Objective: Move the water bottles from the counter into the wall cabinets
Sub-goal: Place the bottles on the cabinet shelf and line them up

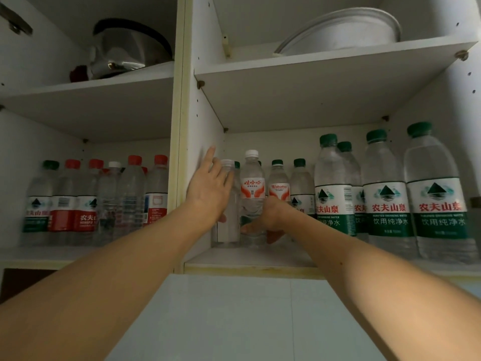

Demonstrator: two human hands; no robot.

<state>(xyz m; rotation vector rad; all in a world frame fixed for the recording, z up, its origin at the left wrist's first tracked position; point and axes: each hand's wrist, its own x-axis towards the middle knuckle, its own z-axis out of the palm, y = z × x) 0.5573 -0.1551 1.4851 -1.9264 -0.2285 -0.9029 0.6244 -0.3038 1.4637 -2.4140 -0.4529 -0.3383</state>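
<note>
Forearms (104, 282) reach white cabinet shelves (247, 259) holding bottles (387, 194).

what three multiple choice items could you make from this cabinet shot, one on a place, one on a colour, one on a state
1. Where does the metal kettle sit?
A. upper shelf of the left cabinet
B. lower shelf of the right cabinet
C. among the bottles on the lower left shelf

2. What colour is the cap of the bottle with the orange-and-white label?
A. green
B. white
C. red

3. How is the left hand placed?
A. hanging below the cabinet
B. fingers spread against the clear unlabelled bottle
C. closed round a red-capped bottle

Answers:
1 A, the kettle stands above the left row of bottles.
2 B, its cap is white between green-capped neighbours.
3 B, the fingers lie straight against that bottle near the divider, no grip closed round it.
</note>
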